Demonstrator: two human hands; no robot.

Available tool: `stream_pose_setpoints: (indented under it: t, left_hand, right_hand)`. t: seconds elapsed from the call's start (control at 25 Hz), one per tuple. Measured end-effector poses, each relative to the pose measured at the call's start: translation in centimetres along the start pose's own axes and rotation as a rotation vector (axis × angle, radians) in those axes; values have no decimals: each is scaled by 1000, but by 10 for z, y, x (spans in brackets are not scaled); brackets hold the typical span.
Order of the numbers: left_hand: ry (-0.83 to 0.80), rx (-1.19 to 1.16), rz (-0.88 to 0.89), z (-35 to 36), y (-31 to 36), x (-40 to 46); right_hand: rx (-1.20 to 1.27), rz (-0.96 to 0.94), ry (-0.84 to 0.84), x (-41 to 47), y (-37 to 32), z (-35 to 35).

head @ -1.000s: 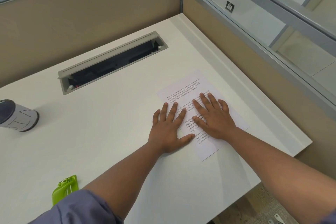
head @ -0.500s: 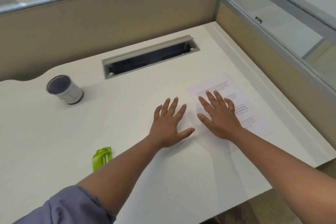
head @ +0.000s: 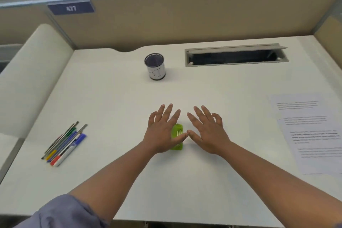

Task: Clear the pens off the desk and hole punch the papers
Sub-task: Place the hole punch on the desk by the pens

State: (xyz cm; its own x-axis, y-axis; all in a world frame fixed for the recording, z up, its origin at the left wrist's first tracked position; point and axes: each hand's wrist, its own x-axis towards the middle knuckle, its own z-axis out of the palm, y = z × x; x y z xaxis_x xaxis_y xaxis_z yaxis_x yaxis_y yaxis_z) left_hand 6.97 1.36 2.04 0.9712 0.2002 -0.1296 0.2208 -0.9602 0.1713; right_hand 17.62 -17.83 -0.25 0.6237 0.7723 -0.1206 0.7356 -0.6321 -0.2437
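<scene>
Several pens and markers [head: 64,143] lie in a loose bundle on the white desk [head: 114,109] at the left. A mesh pen cup [head: 155,66] stands upright at the back, nothing visible inside. Printed papers [head: 312,131] lie flat at the right edge. A green hole punch [head: 177,130] sits mid-desk, partly hidden under my left hand [head: 162,131], whose fingers are spread flat over it. My right hand [head: 207,131] hovers flat beside the punch, fingers spread, thumb tip meeting the left thumb. Neither hand holds anything.
A grey cable tray [head: 236,55] with its lid raised is set into the desk at the back right. Beige partition walls [head: 185,16] close the back and right sides. A pale padded seat [head: 27,79] adjoins the left edge.
Both hands have left the papers and moved left to the desk's middle, over the green hole punch. The view has swung left, bringing the pens into sight.
</scene>
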Motion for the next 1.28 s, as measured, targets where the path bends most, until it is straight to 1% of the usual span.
stream_pose_setpoints:
  t: [0.12,0.2,0.24,0.36,0.4,0.52,0.68,1.0,1.12,1.28]
  left_hand:
    - [-9,-42,-30,3,-17,-14]
    - [-16,-118,-65,9,-20,-20]
    - [-17,-198,-101,12,-19,-21]
    - [-7,-546,-281,17,-14,-19]
    - [-2,-627,-340,17,-13,-17]
    - [-4,-759,-475,17,-7,-12]
    - [-22,-803,-549,14,-5,-9]
    - [-62,-896,-592,13,0,-6]
    - [-84,-977,-612,12,0,-8]
    - [-80,-1023,-651,12,-4,-8]
  right_hand:
    - [2,-36,-18,8,-17,7]
    - [21,-44,-40,8,-22,10]
    - [31,-47,-49,6,-23,11]
    - [35,-41,-80,3,-26,13]
    - [49,-31,-84,2,-27,13]
    - [92,-7,-113,2,-29,12]
    - [142,-14,-136,0,-30,13]
    - [215,58,-141,4,-33,18]
    - [227,65,-133,2,-35,17]
    - [218,55,-130,1,-35,14]
